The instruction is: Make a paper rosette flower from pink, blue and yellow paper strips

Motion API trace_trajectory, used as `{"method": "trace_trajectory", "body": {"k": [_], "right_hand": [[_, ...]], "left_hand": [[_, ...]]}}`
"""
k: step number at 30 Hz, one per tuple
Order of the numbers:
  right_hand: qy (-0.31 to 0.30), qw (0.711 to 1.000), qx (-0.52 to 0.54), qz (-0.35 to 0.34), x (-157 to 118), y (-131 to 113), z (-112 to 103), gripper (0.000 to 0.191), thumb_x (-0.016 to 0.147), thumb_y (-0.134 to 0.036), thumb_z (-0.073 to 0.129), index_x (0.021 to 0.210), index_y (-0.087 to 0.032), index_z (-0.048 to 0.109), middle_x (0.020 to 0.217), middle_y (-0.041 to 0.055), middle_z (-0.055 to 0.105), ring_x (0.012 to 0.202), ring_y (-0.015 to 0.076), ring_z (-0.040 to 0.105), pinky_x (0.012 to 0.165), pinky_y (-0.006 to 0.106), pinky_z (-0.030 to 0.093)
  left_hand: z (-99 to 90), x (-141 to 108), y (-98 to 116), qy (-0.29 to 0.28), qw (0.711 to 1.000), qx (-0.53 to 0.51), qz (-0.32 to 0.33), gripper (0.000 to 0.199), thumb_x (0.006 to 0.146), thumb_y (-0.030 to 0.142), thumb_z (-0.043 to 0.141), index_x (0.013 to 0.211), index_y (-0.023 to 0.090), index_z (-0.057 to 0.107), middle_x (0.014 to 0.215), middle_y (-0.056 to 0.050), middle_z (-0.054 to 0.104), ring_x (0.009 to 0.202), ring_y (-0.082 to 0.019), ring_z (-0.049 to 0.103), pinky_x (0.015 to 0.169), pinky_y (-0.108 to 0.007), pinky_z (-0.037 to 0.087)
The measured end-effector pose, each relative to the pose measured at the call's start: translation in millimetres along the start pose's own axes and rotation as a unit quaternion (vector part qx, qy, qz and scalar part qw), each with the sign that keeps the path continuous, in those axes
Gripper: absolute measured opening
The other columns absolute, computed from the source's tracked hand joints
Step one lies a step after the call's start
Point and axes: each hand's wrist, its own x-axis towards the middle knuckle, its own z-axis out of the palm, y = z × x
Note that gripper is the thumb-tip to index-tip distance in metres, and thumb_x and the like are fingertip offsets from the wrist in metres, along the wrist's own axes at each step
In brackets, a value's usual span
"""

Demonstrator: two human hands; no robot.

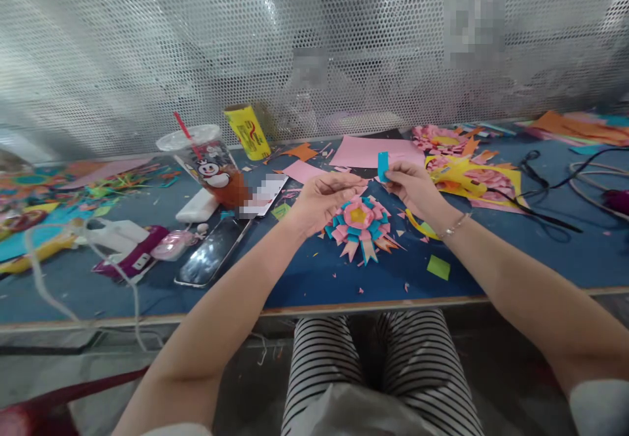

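Observation:
Between my forearms a paper flower (362,223) in pink and blue, with a yellow centre and ribbon-like tails, lies on the blue table. My right hand (407,183) pinches a small blue paper strip (382,166), which stands upright above the fingertips. Left of it, my left hand (327,201) hovers over the flower's edge. Its thumb and fingers are pressed together, with a small pink bit at the tips too small to name. The two hands are apart.
A plastic drink cup (211,167) with a red straw, a yellow can (248,132) and a phone (213,252) stand or lie to the left. Pink paper sheets (373,151), a green square (439,267) and black cords (545,210) lie about. A perforated metal panel (344,42) rises behind.

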Motion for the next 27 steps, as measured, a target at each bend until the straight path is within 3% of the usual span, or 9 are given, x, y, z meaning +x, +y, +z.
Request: {"method": "trace_trajectory", "body": {"k": [6, 15, 27], "right_hand": [[0.007, 1.000, -0.006, 0.011, -0.3, -0.5, 1.0, 0.020, 0.057, -0.025, 0.074, 0.064, -0.018, 0.057, 0.059, -0.0045, 0.054, 0.052, 0.0050, 0.050, 0.052, 0.019, 0.043], [0.009, 1.000, -0.002, 0.020, -1.5, -3.5, 2.6, 0.018, 0.057, -0.022, 0.074, 0.064, -0.018, 0.058, 0.059, -0.0045, 0.055, 0.052, 0.0054, 0.050, 0.050, 0.019, 0.042], [-0.001, 1.000, -0.009, 0.014, -3.6, -4.2, 3.2, 0.016, 0.059, -0.020, 0.071, 0.063, -0.017, 0.056, 0.057, -0.0045, 0.053, 0.050, 0.0052, 0.050, 0.051, 0.019, 0.042]], "left_hand": [[5.7, -5.6, 1.9, -0.005, 1.000, -0.001, -0.018, 0.032, 0.057, 0.012, 0.080, 0.086, 0.016, 0.068, 0.090, -0.003, 0.068, 0.085, -0.013, 0.065, 0.074, -0.020, 0.054], [11.5, -9.7, 1.8, -0.047, 0.998, -0.047, -0.018, 0.035, 0.055, 0.007, 0.078, 0.080, 0.017, 0.057, 0.078, 0.003, 0.049, 0.071, -0.005, 0.053, 0.058, -0.013, 0.046], [14.0, -11.2, 0.9, -0.072, 0.995, -0.072, -0.025, 0.029, 0.056, 0.001, 0.069, 0.075, 0.016, 0.054, 0.073, 0.003, 0.035, 0.070, -0.005, 0.047, 0.056, -0.014, 0.041]]}}
